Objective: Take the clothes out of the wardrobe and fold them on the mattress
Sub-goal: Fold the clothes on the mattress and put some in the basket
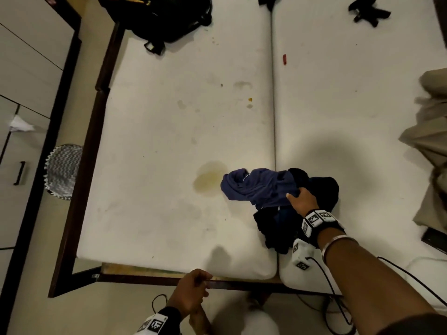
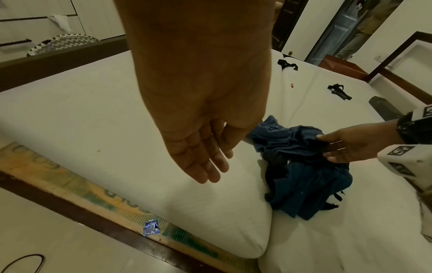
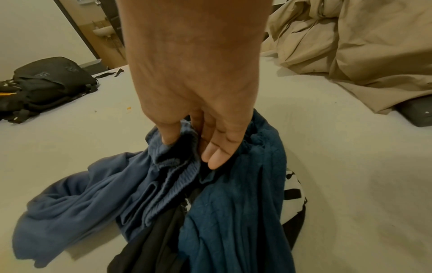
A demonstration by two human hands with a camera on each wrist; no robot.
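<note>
A crumpled pile of clothes (image 1: 271, 189) lies on the white mattress (image 1: 181, 141) near its front edge, across the seam between the two halves. It holds a lighter blue garment (image 3: 93, 194), a teal one (image 3: 233, 212) and black cloth (image 3: 151, 240). My right hand (image 1: 297, 194) is on top of the pile. Its thumb and fingers (image 3: 217, 153) pinch the ribbed edge of the blue garment. My left hand (image 1: 200, 284) hangs over the bed frame's front edge, apart from the pile. Its fingers (image 2: 205, 166) are relaxed and hold nothing.
A black backpack (image 1: 159, 18) and black straps (image 1: 367, 10) lie at the mattress's far end, with a small red object (image 1: 284, 59) between. Beige bedding (image 1: 430, 141) is heaped at the right. White drawers (image 1: 24, 68) and a zigzag-patterned basket (image 1: 64, 171) stand left of the dark bed frame (image 1: 79, 165).
</note>
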